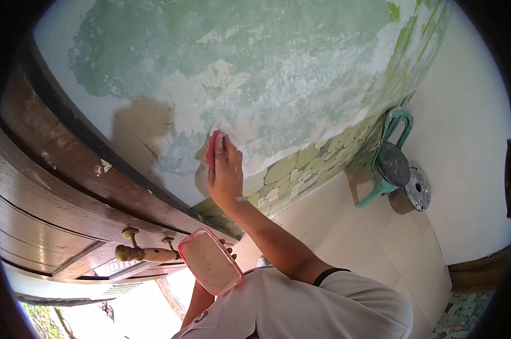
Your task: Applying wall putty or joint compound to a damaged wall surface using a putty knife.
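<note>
My right hand (pixel 227 175) is closed round a small red putty spreader (pixel 212 148) and presses it against the wall (pixel 289 73). White putty shows at my fingertips and in patches over the wall's pale green paint. Lower down, my left hand (pixel 229 249) holds a red-rimmed rectangular tub (pixel 211 261) in front of my chest, its open top tilted into view. Pale putty coats the inside of the tub. Most of the left hand is behind the tub; only some fingertips show at its right side.
Left of the wall stands a brown wooden door (pixel 58 192) with a long handle (pixel 148 253). A band of green stone-pattern tiles (pixel 289 166) runs along the wall's foot. On the tiled floor at right are a green plastic chair (pixel 380 169) and a round dark container (pixel 418 189).
</note>
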The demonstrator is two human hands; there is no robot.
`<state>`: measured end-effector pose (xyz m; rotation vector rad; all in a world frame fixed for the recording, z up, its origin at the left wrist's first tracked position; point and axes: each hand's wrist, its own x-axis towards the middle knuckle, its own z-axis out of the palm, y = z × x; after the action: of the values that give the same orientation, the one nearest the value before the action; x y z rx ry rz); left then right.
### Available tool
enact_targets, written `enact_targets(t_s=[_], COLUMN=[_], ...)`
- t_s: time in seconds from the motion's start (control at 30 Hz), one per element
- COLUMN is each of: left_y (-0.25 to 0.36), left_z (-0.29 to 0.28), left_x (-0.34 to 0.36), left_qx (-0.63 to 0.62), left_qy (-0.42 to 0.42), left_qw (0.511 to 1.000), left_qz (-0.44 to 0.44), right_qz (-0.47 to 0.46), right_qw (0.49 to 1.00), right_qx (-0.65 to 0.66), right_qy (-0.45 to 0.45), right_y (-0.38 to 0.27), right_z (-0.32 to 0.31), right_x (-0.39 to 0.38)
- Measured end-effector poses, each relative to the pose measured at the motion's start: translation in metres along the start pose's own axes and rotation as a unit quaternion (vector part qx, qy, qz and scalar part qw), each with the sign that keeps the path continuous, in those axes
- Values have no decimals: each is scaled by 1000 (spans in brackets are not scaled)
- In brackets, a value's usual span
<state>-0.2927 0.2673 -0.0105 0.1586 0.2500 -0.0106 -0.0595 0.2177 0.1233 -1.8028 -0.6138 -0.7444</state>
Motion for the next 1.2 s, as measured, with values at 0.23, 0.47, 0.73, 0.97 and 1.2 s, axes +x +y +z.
enact_targets(t_s=[0.23, 0.47, 0.73, 0.97, 1.2], left_y=[-2, -3, -13, -8, -11], left_z=[7, 23, 34, 19, 11], left_x=[16, 7, -5, -16, -27], left_qx=[39, 31, -11, 36, 11], left_qy=[-2, 7, -71, -116, -60], left_qw=[999, 999, 997, 992, 997], left_qz=[-23, -34, 15, 38, 48], right_qz=[-40, 74, 67, 20, 42], right_qw=[975, 990, 985, 982, 996], right_qx=[140, 117, 152, 175, 79], right_qy=[-168, -3, -55, -73, 29], right_y=[9, 94, 52, 50, 63], right_z=[-31, -61, -14, -30, -41], right_x=[-40, -26, -51, -57, 21])
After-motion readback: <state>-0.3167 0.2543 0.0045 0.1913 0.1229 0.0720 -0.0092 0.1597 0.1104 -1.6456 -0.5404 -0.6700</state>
